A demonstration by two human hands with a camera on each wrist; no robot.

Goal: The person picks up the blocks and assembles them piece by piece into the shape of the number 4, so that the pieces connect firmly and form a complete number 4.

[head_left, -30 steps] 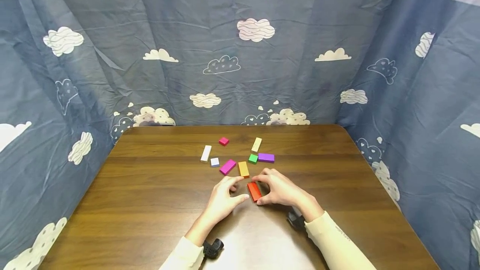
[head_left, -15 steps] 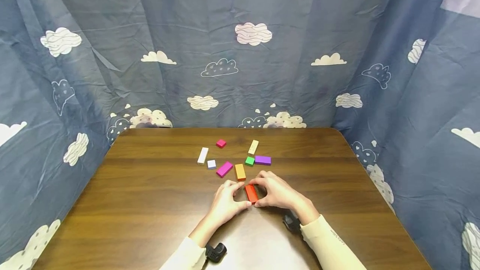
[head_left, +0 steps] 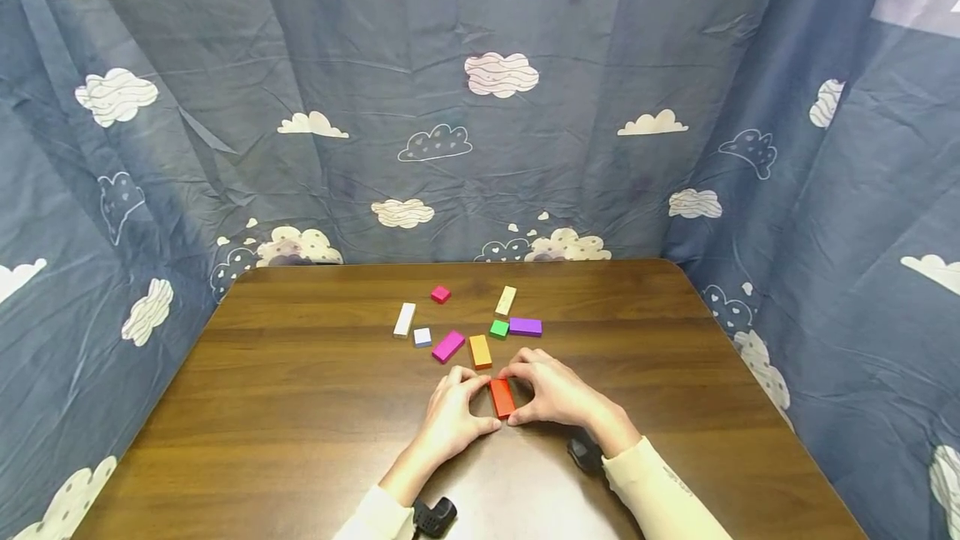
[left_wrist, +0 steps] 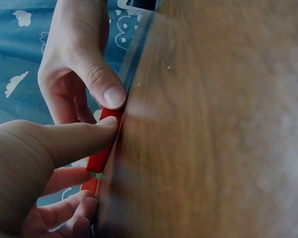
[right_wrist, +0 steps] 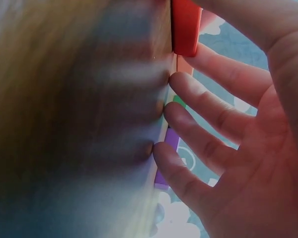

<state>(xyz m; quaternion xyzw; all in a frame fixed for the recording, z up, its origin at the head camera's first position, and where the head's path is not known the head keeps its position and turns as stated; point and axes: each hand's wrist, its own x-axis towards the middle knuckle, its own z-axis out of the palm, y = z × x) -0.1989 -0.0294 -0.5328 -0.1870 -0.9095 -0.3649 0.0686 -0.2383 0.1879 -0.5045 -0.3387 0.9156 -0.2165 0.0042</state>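
A red rectangular block (head_left: 502, 399) lies on the wooden table between both hands. My left hand (head_left: 450, 417) curves in from the left, thumb and index finger at the block's near and far ends. From the other side my right hand (head_left: 551, 392) grips the same block with thumb and index finger. Both thumbs meet the red block (left_wrist: 103, 141) close together in the left wrist view. In the right wrist view the right index finger is at the end of the red block (right_wrist: 185, 27), and the other fingertips rest on the table.
Just beyond the hands lies an orange block (head_left: 480, 352), with a magenta block (head_left: 448, 347) to its left. Farther back are green (head_left: 499, 329), purple (head_left: 525, 327), cream (head_left: 506, 301), white (head_left: 404, 320), pale blue (head_left: 422, 337) and crimson (head_left: 441, 294) blocks. A cloud-print curtain (head_left: 360, 165) surrounds the table.
The left hand has moved right, up to the red block, and the right fingers have closed in on it. The block now stands a little straighter. The head view has shifted slightly.
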